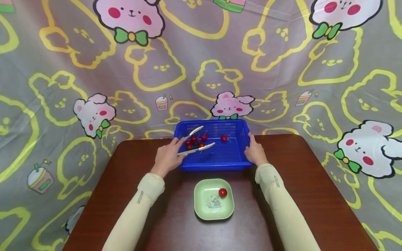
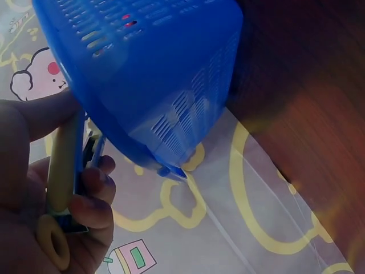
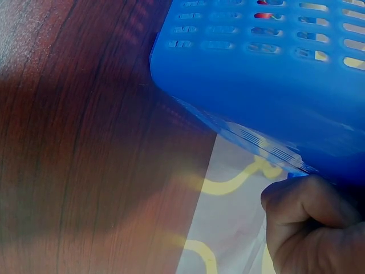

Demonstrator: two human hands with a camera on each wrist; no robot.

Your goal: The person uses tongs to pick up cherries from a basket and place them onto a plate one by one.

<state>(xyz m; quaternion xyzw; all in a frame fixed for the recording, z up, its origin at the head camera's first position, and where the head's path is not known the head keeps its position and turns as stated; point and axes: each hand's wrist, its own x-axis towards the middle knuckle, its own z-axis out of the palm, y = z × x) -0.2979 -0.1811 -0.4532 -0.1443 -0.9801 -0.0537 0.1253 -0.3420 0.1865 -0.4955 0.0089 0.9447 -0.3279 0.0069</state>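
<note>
My left hand grips a pair of tongs whose two pale tips are spread apart over the blue basket. In the left wrist view the fingers curl round the tongs' handle, close to the basket's rim. Several red cherries lie in the basket's left part, some between the tong tips, and one cherry lies apart toward the right. My right hand holds the basket's right rim with curled fingers. Nearer me, a light green square dish holds one cherry with a stem.
All of this stands on a dark brown wooden table with rounded far corners. Behind the table and along both sides hangs a grey cloth printed with cartoon figures. The basket is at the table's far edge, close to the cloth.
</note>
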